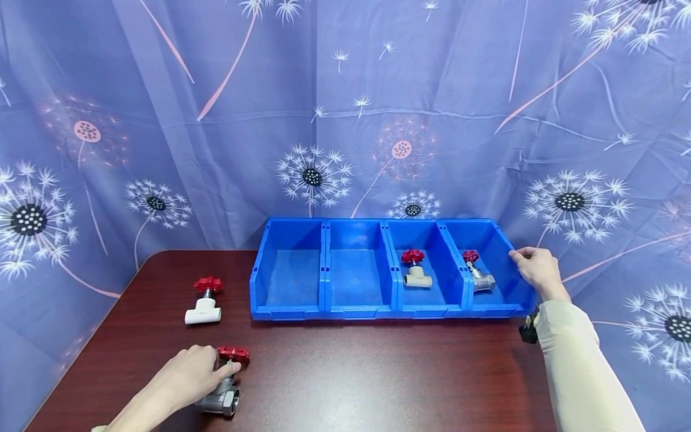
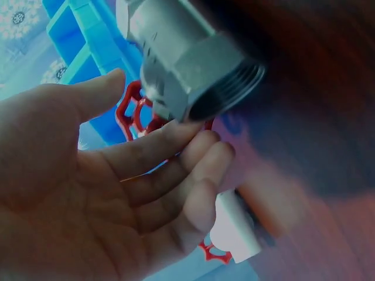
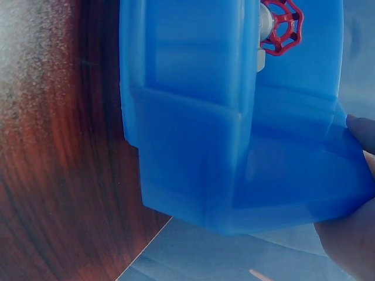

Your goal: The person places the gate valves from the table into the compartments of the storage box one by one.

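My left hand point(image 1: 189, 375) is at a metal valve point(image 1: 222, 401) with a red handwheel point(image 1: 234, 354) on the table's near left. In the left wrist view its fingers point(image 2: 170, 181) are slightly bent beside the valve's threaded end, the thumb spread apart from them. My right hand point(image 1: 540, 273) pinches the right side rim of the blue bin row point(image 1: 356, 313), thumb inside the wall, as the right wrist view also shows. The rightmost bin holds another metal valve point(image 1: 482, 281) with a red handwheel. A beige plastic valve point(image 1: 417, 278) lies in the bin beside it.
A white plastic valve point(image 1: 203, 312) with a red handwheel stands on the dark wooden table point(image 1: 378, 372), left of the bins. Behind the table hangs a blue dandelion-print curtain point(image 1: 237, 162). A small black object point(image 1: 529, 331) is by my right wrist.
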Demonstrator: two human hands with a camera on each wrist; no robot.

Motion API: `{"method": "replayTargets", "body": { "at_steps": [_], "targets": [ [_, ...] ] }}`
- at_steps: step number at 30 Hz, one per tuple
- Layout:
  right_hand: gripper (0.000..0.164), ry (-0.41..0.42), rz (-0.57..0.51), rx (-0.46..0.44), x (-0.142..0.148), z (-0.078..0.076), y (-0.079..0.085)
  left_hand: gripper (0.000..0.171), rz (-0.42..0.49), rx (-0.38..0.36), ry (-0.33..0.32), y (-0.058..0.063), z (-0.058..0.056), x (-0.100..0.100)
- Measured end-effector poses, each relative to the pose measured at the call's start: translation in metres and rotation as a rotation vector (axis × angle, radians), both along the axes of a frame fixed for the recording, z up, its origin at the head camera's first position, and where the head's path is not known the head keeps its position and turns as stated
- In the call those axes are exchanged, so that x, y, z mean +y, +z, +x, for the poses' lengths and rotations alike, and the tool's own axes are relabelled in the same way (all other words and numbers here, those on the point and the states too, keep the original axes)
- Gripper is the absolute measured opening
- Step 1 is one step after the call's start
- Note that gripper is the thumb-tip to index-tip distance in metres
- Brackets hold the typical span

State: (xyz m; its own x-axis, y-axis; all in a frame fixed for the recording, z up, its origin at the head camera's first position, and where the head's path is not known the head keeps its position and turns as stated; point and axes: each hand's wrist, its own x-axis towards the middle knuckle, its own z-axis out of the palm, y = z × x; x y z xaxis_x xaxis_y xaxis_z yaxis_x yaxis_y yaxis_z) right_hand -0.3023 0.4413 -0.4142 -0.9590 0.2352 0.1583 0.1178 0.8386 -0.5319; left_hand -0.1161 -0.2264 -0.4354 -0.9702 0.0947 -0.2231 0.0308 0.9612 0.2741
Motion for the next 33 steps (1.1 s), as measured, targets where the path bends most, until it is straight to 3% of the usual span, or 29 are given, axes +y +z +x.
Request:
{"method": "replayTargets", "body": {
  "at_steps": [6,18,27,33],
  "targets": [
    [0.046,-0.008,0.006,0.023,-0.001,-0.001,0.002,0.046,0.004,0.010,-0.032,-0.005,0.000,0.004],
    [0.046,-0.007,0.012,0.020,0.001,0.002,-0.008,0.035,-0.024,-0.040,-0.015,-0.017,-0.001,0.006],
    [0.048,-0.013,-0.002,0.048,-0.003,0.002,-0.005,0.035,-0.030,0.088,0.020,-0.019,0.002,0.003],
    [0.047,-0.019,0.002,0.051,-0.003,0.003,-0.005,0.035,-0.035,0.136,0.040,-0.022,0.003,0.001]
  ]
}}
